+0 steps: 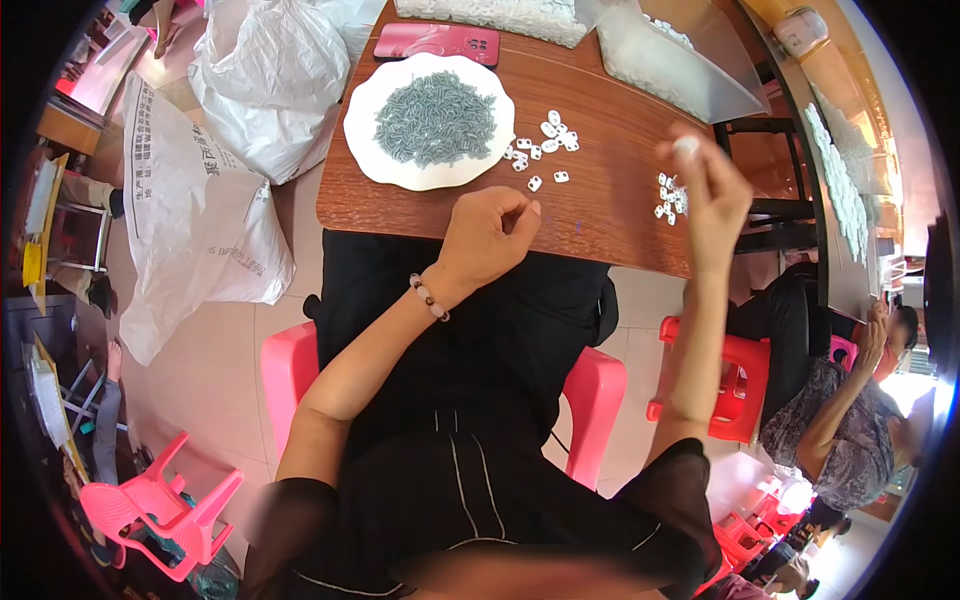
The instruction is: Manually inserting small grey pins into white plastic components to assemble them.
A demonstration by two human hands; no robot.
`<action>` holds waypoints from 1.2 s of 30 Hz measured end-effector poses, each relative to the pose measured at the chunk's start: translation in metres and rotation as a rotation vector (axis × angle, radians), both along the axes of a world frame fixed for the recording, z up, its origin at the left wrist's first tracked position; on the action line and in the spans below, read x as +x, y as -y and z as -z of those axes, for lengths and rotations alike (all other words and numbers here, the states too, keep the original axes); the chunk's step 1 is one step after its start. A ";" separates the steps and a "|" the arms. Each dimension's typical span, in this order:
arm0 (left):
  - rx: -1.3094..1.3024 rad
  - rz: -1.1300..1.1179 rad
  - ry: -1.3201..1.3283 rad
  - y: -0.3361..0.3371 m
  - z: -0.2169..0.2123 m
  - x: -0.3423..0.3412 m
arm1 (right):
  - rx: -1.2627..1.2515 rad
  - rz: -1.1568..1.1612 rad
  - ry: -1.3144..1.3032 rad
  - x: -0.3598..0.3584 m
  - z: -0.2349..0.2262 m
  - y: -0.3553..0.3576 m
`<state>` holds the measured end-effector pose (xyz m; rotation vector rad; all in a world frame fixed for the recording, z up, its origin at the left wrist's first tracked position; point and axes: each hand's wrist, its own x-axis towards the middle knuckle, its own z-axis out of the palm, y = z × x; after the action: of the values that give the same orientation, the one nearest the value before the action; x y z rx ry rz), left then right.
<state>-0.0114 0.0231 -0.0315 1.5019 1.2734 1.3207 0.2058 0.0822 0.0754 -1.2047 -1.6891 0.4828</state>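
Note:
My left hand (487,236) rests at the table's front edge, just below the plate. Its fingers are curled with the thumb and fingertips together, and anything inside is hidden. My right hand (712,195), slightly blurred, is raised over the right side of the table, pinching a small white piece (686,146) at its fingertips. Under it lies a small pile of white plastic pieces with holes (667,200). More white plastic pieces (560,137) are scattered right of a scalloped white plate (362,150). On the plate is a heap of tiny grey spring-like pieces (436,118).
A pink phone (436,44) lies behind the plate. Translucent bins (675,72) of white parts stand along the back of the brown table (610,215). White sacks (200,215) sit on the left floor. A red stool (735,385) and another person (835,430) are at right.

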 end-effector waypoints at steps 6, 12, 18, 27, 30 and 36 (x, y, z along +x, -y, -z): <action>0.127 0.000 -0.083 -0.003 0.000 0.010 | 0.328 0.296 0.350 0.061 -0.060 -0.153; 0.025 0.053 -0.046 -0.003 -0.004 0.003 | 0.161 0.422 0.527 0.082 -0.035 -0.215; 0.026 0.066 -0.044 -0.001 -0.006 0.000 | 0.274 0.079 0.294 0.024 -0.003 -0.129; 0.051 0.088 -0.040 -0.003 -0.002 0.000 | -0.107 -0.230 0.470 -0.018 0.061 -0.045; 0.057 0.095 -0.042 -0.002 -0.002 0.000 | 0.002 -0.260 0.518 -0.019 0.067 -0.041; 0.068 0.093 -0.059 -0.002 0.000 0.001 | -0.044 -0.287 0.510 -0.021 0.068 -0.028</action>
<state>-0.0103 0.0256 -0.0316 1.6383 1.1913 1.2792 0.1847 0.1103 0.0075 -1.1861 -2.3178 0.4066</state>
